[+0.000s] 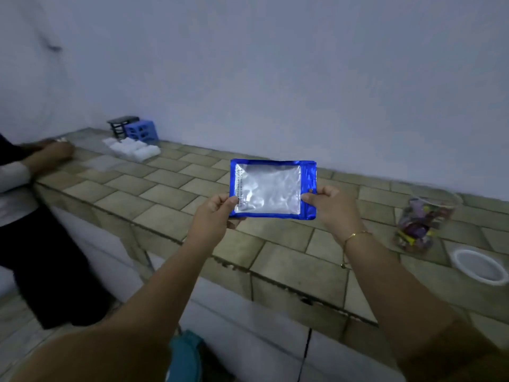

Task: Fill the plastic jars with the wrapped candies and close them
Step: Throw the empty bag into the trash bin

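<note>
Two bare forearms reaching forward from the bottom edge, gold bracelet [355, 235] on the right wrist. Left hand [213, 213] pinching the lower left edge of a flat blue-bordered foil pouch [271, 188], thumb on the silvery front, fingers curled behind. Right hand [330, 206] pinching the pouch's right blue strip, thumb in front, fingers tucked behind. Pouch held up in the air between both hands, above the tiled tabletop [286, 260], looking flat and slack. To the right of the right hand and slightly nearer, white round lid [480, 267] lying flat on the tiles. Just beyond the lid, clear plastic jar [424, 221] standing open, filled well up with wrapped candies [420, 230] in mixed colours. Far left of the left hand, another person's hand [53, 153] resting on the tabletop. Beyond it, white plastic packs [132, 148], then a small blue crate [141, 130] and a dark little stand [121, 125] against the pale wall [275, 78].
</note>
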`<state>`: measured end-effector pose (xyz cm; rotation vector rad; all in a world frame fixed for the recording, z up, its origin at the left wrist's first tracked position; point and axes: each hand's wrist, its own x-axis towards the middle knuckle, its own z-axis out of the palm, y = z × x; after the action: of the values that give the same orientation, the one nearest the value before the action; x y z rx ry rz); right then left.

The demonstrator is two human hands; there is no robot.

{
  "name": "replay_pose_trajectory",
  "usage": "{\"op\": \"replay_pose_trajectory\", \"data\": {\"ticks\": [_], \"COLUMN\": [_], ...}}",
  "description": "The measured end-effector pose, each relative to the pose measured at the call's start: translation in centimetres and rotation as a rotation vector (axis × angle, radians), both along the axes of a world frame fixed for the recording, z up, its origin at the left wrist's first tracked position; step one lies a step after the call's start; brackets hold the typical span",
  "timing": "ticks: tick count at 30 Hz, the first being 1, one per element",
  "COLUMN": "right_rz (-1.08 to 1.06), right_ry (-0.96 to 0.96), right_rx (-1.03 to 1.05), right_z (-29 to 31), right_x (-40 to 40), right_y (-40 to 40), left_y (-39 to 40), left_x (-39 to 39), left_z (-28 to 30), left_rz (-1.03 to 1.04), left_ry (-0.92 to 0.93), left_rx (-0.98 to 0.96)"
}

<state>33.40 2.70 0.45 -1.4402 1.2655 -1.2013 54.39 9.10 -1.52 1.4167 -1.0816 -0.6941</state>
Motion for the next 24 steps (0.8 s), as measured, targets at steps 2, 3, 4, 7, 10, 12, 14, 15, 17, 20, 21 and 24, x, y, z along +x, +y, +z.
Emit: {"op": "replay_pose_trajectory", "data": {"ticks": [2,3,4,7,10,12,14,15,17,20,21,24], "right_rz": [0.048,0.086,0.118,0.208,0.286,0.323,0.375,0.397,0.424,0.471,0.484,0.504], "right_ry": [0.006,0.002,0.000,0.014,0.050,0.069,0.098,0.110,0.115,0.156,0.164,0.172], "right_rx": [0.027,0.047,0.075,0.134,0.208,0.246,0.274,0.291,0.328,0.383,0.399,0.449], "right_z": [-1.3,-2.2,-3.0,-5.6,-8.0,-9.3,-10.9,-11.8,-13.3,-16.0,-17.1,-19.4], "right_x": [4.1,6.6,8.9,14.2,18.7,20.5,22.4,23.3,24.4,26.4,27.1,28.7], "right_y": [2.1,3.3,4.5,7.3,10.1,11.6,12.7,13.1,13.6,14.3,14.4,14.8], "left_y": [3.2,5.1,6.9,11.7,15.9,17.8,19.4,20.2,21.3,22.7,23.1,23.8], "left_x": [3.8,6.0,8.1,12.8,16.8,18.3,19.7,20.4,21.1,22.3,22.8,23.7], "left_z": [-1.1,-1.8,-2.5,-4.7,-7.1,-8.5,-10.0,-11.0,-12.5,-14.7,-15.5,-17.3], "left_rz": [0.054,0.095,0.133,0.198,0.250,0.279,0.319,0.336,0.346,0.363,0.376,0.419], "left_ry": [0.012,0.015,0.008,0.022,0.057,0.060,0.082,0.102,0.133,0.170,0.176,0.188], "left_rx": [0.054,0.081,0.110,0.205,0.281,0.323,0.350,0.368,0.400,0.454,0.474,0.525]}}
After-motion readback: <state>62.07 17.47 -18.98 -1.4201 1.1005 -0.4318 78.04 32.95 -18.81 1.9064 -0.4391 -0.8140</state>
